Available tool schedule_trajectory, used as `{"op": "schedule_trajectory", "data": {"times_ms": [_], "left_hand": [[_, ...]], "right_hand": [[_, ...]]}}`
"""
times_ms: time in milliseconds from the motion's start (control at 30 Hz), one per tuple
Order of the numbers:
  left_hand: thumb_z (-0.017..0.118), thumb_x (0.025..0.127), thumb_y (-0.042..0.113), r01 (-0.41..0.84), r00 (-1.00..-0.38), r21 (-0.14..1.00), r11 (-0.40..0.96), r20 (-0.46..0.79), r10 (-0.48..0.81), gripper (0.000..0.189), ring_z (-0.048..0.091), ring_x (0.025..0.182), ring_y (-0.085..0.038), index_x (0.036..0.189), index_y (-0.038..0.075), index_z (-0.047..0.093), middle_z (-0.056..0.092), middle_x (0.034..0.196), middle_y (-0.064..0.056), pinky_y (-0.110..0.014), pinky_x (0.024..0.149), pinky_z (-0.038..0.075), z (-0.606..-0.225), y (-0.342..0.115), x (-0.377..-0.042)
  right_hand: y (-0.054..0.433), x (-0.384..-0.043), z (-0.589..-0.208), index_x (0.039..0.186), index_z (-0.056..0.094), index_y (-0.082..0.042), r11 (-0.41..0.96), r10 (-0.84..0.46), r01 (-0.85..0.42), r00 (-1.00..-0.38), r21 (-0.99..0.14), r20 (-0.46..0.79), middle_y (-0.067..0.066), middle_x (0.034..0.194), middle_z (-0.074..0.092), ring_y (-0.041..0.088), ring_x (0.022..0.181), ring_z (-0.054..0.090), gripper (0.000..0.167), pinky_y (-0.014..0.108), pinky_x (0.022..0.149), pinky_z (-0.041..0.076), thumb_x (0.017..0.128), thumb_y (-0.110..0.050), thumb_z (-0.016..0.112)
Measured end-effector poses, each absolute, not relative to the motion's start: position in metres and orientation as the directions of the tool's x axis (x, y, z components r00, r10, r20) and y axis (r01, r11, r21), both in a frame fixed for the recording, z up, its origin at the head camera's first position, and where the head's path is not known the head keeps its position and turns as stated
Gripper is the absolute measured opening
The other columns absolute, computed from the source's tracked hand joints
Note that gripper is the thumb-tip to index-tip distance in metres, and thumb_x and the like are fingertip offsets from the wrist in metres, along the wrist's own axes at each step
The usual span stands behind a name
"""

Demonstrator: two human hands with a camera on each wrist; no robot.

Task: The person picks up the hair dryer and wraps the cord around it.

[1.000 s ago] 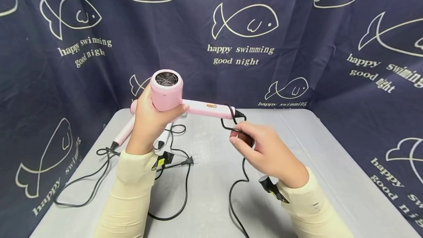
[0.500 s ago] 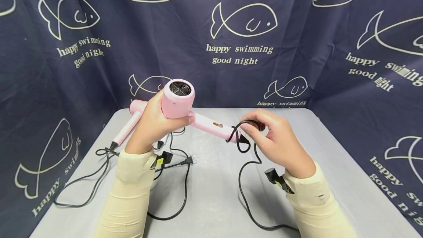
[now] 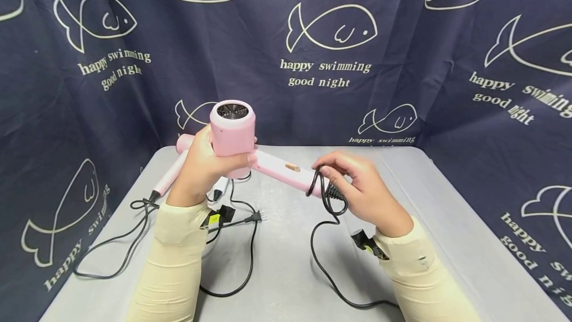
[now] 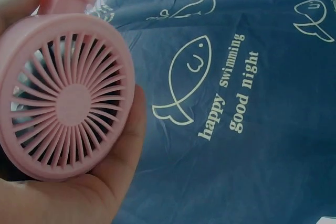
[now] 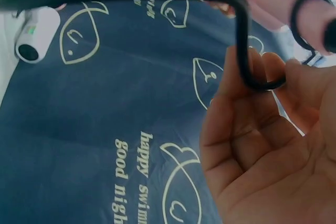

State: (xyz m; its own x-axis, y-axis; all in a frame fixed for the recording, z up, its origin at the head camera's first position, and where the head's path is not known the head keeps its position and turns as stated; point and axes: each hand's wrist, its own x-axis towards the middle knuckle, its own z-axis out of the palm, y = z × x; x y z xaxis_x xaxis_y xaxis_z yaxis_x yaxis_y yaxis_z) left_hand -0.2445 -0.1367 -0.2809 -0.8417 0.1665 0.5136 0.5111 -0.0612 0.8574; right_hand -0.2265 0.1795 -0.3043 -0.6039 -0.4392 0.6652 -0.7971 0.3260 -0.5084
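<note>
My left hand (image 3: 198, 168) grips a pink hair dryer (image 3: 232, 133) round its barrel, holding it raised over the table. The dryer's slotted round intake grille (image 4: 73, 103) faces the left wrist camera. Its handle, with a gold switch (image 3: 292, 167), slants down to the right. A black power cord (image 3: 318, 257) leaves the handle's end and loops round it. My right hand (image 3: 364, 188) pinches that cord between thumb and fingers right beside the handle's end. In the right wrist view the cord bends across the fingertips (image 5: 262, 64).
A second pink hair dryer (image 3: 169, 175) lies at the table's left, partly behind my left arm, with its cord trailing. A white handle (image 3: 220, 188) shows behind my left wrist. Near it lies a two-pin plug (image 3: 256, 216). A dark fish-print curtain (image 3: 330, 103) surrounds the grey table (image 3: 277, 272).
The handle has tilted down on the right, and the cord's loop round it has shifted. My right hand has moved up, then slightly back left, still pinching the cord.
</note>
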Motion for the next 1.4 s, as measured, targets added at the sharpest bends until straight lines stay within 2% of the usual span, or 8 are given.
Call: {"op": "schedule_trajectory", "data": {"times_ms": [100,333,533,700,900,1067,1200,1400], "left_hand": [[0.086,0.074,-0.004,0.508,-0.846,0.857,-0.088,0.516,0.136,0.053,0.074,0.094,-0.026,0.121,0.007,0.067,0.075,0.1,-0.012,-0.033,0.083,0.06,-0.281,-0.134,-0.244],[0.086,0.076,0.0,0.525,-0.842,0.841,-0.132,0.536,0.058,0.051,0.074,0.094,-0.029,0.122,0.007,0.065,0.074,0.101,-0.014,-0.033,0.083,0.06,-0.282,-0.128,-0.245],[0.088,0.076,0.004,0.566,-0.823,0.821,-0.073,0.567,-0.01,0.049,0.073,0.093,-0.029,0.12,0.009,0.067,0.074,0.099,-0.013,-0.034,0.082,0.06,-0.284,-0.123,-0.246],[0.089,0.075,0.007,0.608,-0.79,0.794,0.01,0.607,-0.091,0.052,0.072,0.093,-0.028,0.121,0.013,0.066,0.072,0.101,-0.011,-0.034,0.082,0.059,-0.285,-0.122,-0.25],[0.087,0.074,0.003,0.599,-0.776,0.793,0.107,0.609,-0.166,0.057,0.064,0.095,-0.022,0.125,0.015,0.066,0.068,0.105,-0.003,-0.03,0.087,0.054,-0.278,-0.124,-0.247],[0.088,0.072,0.004,0.567,-0.786,0.798,0.202,0.598,-0.155,0.059,0.063,0.093,-0.02,0.126,0.012,0.065,0.067,0.103,-0.004,-0.029,0.087,0.052,-0.279,-0.126,-0.251],[0.093,0.07,0.014,0.526,-0.806,0.78,0.338,0.585,-0.095,0.062,0.062,0.091,-0.017,0.125,0.019,0.064,0.067,0.101,0.0,-0.033,0.084,0.051,-0.288,-0.131,-0.26],[0.094,0.069,0.022,0.545,-0.812,0.74,0.394,0.583,0.027,0.063,0.063,0.09,-0.016,0.125,0.031,0.064,0.068,0.102,0.005,-0.038,0.083,0.052,-0.293,-0.134,-0.263]], "right_hand": [[0.175,-0.226,-0.309,0.114,0.069,-0.016,0.309,-0.472,-0.797,-0.603,-0.519,0.644,-0.007,0.092,0.072,0.006,0.076,0.068,0.032,0.023,0.074,0.054,0.099,0.006,0.051],[0.16,-0.218,-0.315,0.105,0.066,-0.014,0.298,-0.51,-0.746,-0.651,-0.595,0.562,-0.006,0.088,0.07,0.008,0.076,0.067,0.01,0.025,0.077,0.055,0.103,-0.006,0.06],[0.152,-0.21,-0.316,0.121,0.058,-0.017,0.301,-0.519,-0.677,-0.707,-0.671,0.48,0.001,0.088,0.068,0.014,0.075,0.071,0.018,0.029,0.074,0.06,0.104,-0.011,0.059],[0.152,-0.206,-0.315,0.117,0.061,-0.02,0.367,-0.588,-0.695,-0.689,-0.618,0.425,-0.006,0.083,0.071,0.006,0.074,0.07,0.013,0.028,0.072,0.058,0.104,-0.019,0.061],[0.153,-0.2,-0.31,0.109,0.062,-0.021,0.439,-0.589,-0.726,-0.677,-0.529,0.441,-0.013,0.074,0.06,0.003,0.066,0.057,0.006,0.024,0.066,0.051,0.104,-0.019,0.06],[0.158,-0.199,-0.305,0.112,0.066,-0.022,0.479,-0.52,-0.724,-0.69,-0.496,0.504,-0.015,0.076,0.055,0.004,0.069,0.054,0.011,0.024,0.067,0.05,0.105,-0.019,0.059],[0.164,-0.2,-0.302,0.112,0.07,-0.024,0.5,-0.477,-0.721,-0.691,-0.479,0.543,-0.013,0.074,0.05,0.005,0.065,0.048,0.013,0.022,0.06,0.044,0.105,-0.02,0.06],[0.174,-0.204,-0.295,0.107,0.075,-0.028,0.496,-0.424,-0.737,-0.667,-0.459,0.613,-0.015,0.074,0.053,0.005,0.06,0.044,0.013,0.02,0.053,0.037,0.1,-0.019,0.069]]}}
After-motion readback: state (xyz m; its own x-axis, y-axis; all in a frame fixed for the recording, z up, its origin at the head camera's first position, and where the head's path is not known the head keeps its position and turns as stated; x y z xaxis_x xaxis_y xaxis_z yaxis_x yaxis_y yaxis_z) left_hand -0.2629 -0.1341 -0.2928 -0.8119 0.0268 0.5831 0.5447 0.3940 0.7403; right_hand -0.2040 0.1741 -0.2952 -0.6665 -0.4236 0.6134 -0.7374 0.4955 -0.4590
